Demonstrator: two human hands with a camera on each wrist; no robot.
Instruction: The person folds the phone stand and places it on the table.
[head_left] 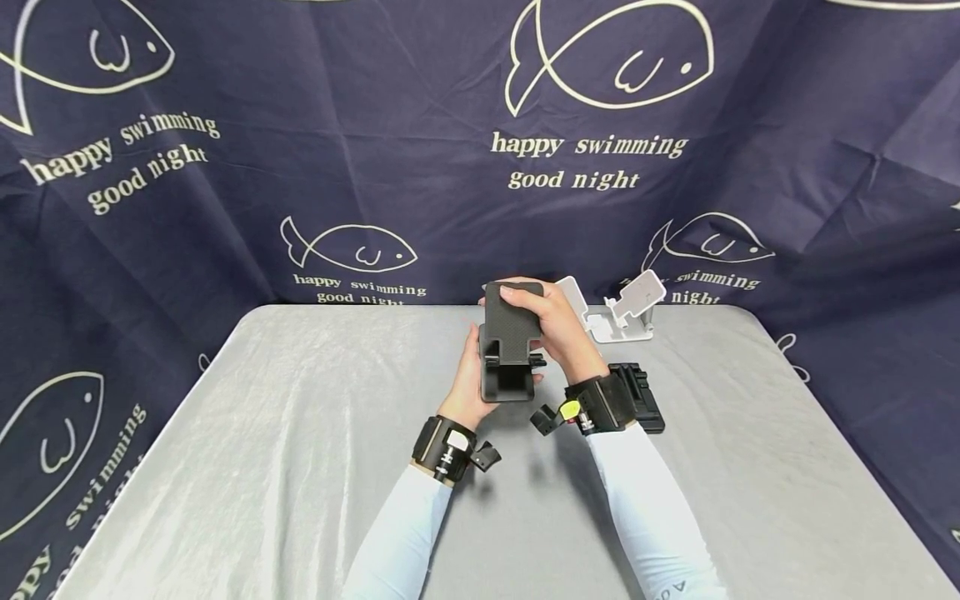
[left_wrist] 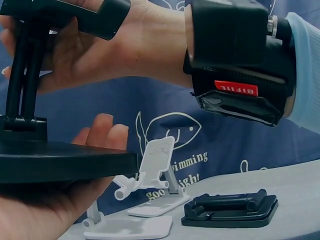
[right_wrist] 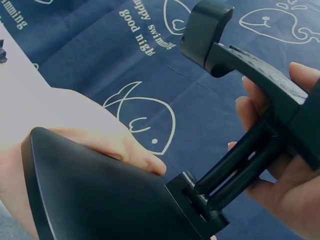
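A black foldable phone stand [head_left: 513, 321] is held up above the table, its flat base and upper plate spread apart by a two-rod arm [right_wrist: 235, 167]. My left hand [head_left: 466, 383] grips the base [right_wrist: 100, 187] from below and along its side. On the upper plate, my right hand [head_left: 561, 327] has its thumb across the front face and fingers behind. In the left wrist view the arm stands nearly upright on the base [left_wrist: 65, 162], with the plate's lipped end at the top. The right-hand fingers [right_wrist: 247, 107] show partly behind the plate.
Two white phone stands [head_left: 637, 298] stand unfolded at the table's back right. A folded black phone stand [head_left: 648, 404] lies by my right wrist, partly covered by the wristband. Behind the grey-covered table [head_left: 300, 467] hangs a dark blue fish-print curtain [head_left: 420, 150].
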